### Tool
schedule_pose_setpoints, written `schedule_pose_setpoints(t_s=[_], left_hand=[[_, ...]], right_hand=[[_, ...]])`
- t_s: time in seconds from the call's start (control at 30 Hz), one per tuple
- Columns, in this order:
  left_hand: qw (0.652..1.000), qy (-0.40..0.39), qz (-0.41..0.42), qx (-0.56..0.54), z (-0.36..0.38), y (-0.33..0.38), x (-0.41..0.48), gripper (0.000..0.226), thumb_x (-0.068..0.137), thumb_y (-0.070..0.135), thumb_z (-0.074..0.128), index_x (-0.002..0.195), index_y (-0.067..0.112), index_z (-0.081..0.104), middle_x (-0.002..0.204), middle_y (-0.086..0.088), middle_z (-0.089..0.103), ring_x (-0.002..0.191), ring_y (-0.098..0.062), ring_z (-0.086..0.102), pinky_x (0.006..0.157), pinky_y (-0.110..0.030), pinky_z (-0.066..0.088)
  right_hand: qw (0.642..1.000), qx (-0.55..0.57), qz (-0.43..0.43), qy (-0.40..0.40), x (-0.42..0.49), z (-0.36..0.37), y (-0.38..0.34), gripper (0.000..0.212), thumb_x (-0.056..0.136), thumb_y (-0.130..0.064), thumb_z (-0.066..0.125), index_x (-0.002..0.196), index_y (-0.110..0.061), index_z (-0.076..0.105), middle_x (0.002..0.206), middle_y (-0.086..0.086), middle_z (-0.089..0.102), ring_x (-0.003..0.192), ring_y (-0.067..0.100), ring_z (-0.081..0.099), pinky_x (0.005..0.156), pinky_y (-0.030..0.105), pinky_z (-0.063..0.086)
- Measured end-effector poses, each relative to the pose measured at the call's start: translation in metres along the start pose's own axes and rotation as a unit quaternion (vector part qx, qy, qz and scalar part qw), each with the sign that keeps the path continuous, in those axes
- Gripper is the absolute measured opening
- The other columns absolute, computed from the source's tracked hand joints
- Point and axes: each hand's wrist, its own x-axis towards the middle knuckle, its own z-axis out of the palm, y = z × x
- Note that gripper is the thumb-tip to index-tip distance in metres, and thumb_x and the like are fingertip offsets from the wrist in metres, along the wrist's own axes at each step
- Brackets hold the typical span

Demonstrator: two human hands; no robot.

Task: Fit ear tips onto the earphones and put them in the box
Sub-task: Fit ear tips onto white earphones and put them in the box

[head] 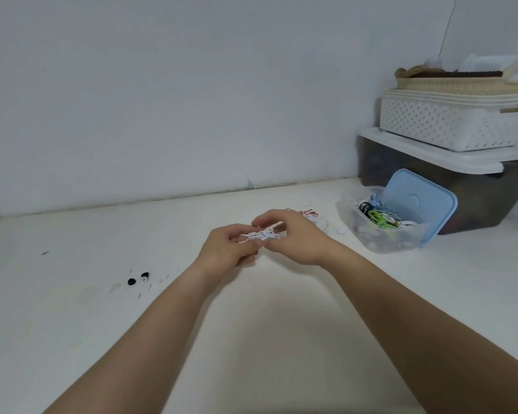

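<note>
From the head view, we see both hands raised together just above the white table (266, 318), fingertips nearly meeting. Between them is a small bundle of white earphones (263, 234), its cable wound into a tight knot-like coil. Our left hand (225, 249) pinches the bundle's near-left end with curled fingers. Our right hand (293, 240) grips the other end from above, thumb and forefinger closed on a strand that sticks up past the knuckles. We cannot make out the earbuds themselves.

Just behind the right hand lies a red-and-white earphone coil (308, 212) on the table. Farther right of that hand stands the clear plastic box (392, 239), open, with its light blue lid (422, 201) propped upright against its far side. Inside it are coiled earphones (379, 218) in green, black, blue and white.

Left of the left hand, and nearer to us, two black ear tips (131, 281) sit on the table among several pale translucent ear tips (115, 286) that are hard to see.

Beyond the box, a dark storage bin (473, 201) carries a white perforated basket (449, 124), with a woven basket (449, 82) on top.
</note>
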Motion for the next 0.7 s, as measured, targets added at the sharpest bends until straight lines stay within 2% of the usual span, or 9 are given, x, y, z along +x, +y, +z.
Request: schedule_pose_setpoints(t_s=[0.1, 0.17, 0.3, 0.43, 0.47, 0.53, 0.6, 0.63, 0.7], left_hand=[[0.996, -0.018, -0.037, -0.081, -0.014, -0.002, -0.009, 0.024, 0.089, 0.002, 0.070, 0.112, 0.003, 0.072, 0.093, -0.009, 0.073, 0.080, -0.017, 0.065, 0.076, -0.020, 0.056], [0.991, 0.002, -0.061, -0.116, -0.026, -0.002, -0.013, 0.029, 0.086, 0.002, 0.073, 0.115, 0.003, 0.068, 0.104, -0.013, 0.075, 0.089, -0.021, 0.070, 0.082, -0.023, 0.058], [0.986, 0.051, -0.076, -0.142, -0.054, -0.001, -0.020, 0.031, 0.084, -0.007, 0.069, 0.115, -0.001, 0.065, 0.107, -0.022, 0.073, 0.091, -0.024, 0.071, 0.081, -0.025, 0.060], [0.992, 0.070, -0.053, -0.091, -0.073, -0.005, -0.025, 0.027, 0.085, -0.011, 0.064, 0.108, 0.002, 0.070, 0.105, -0.017, 0.074, 0.090, -0.020, 0.071, 0.081, -0.021, 0.059], [0.994, 0.077, -0.043, -0.061, -0.076, -0.007, -0.027, 0.026, 0.086, -0.010, 0.064, 0.107, 0.003, 0.071, 0.105, -0.017, 0.075, 0.089, -0.019, 0.071, 0.080, -0.020, 0.058], [0.996, 0.088, -0.026, -0.017, -0.080, -0.009, -0.027, 0.024, 0.088, -0.009, 0.064, 0.106, 0.005, 0.072, 0.101, -0.016, 0.076, 0.086, -0.018, 0.072, 0.080, -0.022, 0.058], [0.996, 0.093, -0.014, 0.000, -0.083, -0.009, -0.027, 0.024, 0.088, -0.007, 0.066, 0.108, 0.005, 0.071, 0.094, -0.013, 0.075, 0.085, -0.019, 0.072, 0.082, -0.025, 0.058], [0.996, 0.094, -0.010, -0.002, -0.083, -0.009, -0.026, 0.025, 0.088, -0.006, 0.067, 0.110, 0.005, 0.070, 0.093, -0.014, 0.074, 0.084, -0.019, 0.072, 0.083, -0.026, 0.059], [0.995, 0.104, -0.002, 0.004, -0.083, -0.009, -0.027, 0.027, 0.087, -0.004, 0.069, 0.111, 0.006, 0.067, 0.097, -0.015, 0.075, 0.088, -0.022, 0.073, 0.087, -0.031, 0.059]], right_hand=[[1.000, 0.016, 0.005, 0.013, 0.006, 0.012, -0.004, 0.018, 0.087, -0.020, 0.073, 0.105, -0.023, 0.071, 0.094, -0.019, 0.065, 0.074, -0.016, 0.056, 0.076, 0.011, 0.042], [0.999, 0.045, 0.018, 0.017, 0.009, 0.019, -0.004, 0.012, 0.087, -0.022, 0.074, 0.099, -0.023, 0.073, 0.089, -0.018, 0.067, 0.073, -0.010, 0.059, 0.074, 0.016, 0.045], [0.992, 0.112, 0.060, 0.003, 0.016, 0.037, -0.010, 0.016, 0.084, -0.010, 0.072, 0.096, -0.021, 0.073, 0.088, -0.011, 0.068, 0.070, 0.000, 0.061, 0.070, 0.023, 0.053], [0.993, 0.093, 0.072, -0.032, 0.021, 0.055, -0.017, 0.019, 0.080, -0.007, 0.069, 0.093, -0.021, 0.070, 0.084, -0.009, 0.065, 0.062, 0.000, 0.059, 0.061, 0.016, 0.048], [0.995, 0.068, 0.070, -0.037, 0.023, 0.060, -0.018, 0.019, 0.080, -0.011, 0.069, 0.093, -0.024, 0.069, 0.085, -0.011, 0.065, 0.066, -0.002, 0.060, 0.061, 0.014, 0.046], [0.998, 0.029, 0.046, -0.028, 0.027, 0.068, -0.020, 0.019, 0.078, -0.022, 0.071, 0.093, -0.032, 0.065, 0.096, -0.015, 0.065, 0.089, -0.003, 0.061, 0.071, 0.016, 0.045], [0.998, 0.061, 0.018, -0.010, 0.033, 0.076, -0.023, 0.021, 0.082, -0.027, 0.072, 0.099, -0.036, 0.062, 0.106, -0.016, 0.065, 0.105, 0.001, 0.059, 0.083, 0.020, 0.046], [0.995, 0.100, 0.017, -0.007, 0.035, 0.079, -0.026, 0.021, 0.084, -0.027, 0.071, 0.102, -0.034, 0.062, 0.103, -0.015, 0.068, 0.099, 0.002, 0.063, 0.083, 0.023, 0.050], [0.988, 0.152, 0.034, -0.017, 0.039, 0.085, -0.034, 0.019, 0.087, -0.023, 0.068, 0.104, -0.029, 0.063, 0.089, -0.010, 0.072, 0.074, 0.007, 0.067, 0.067, 0.028, 0.054]])
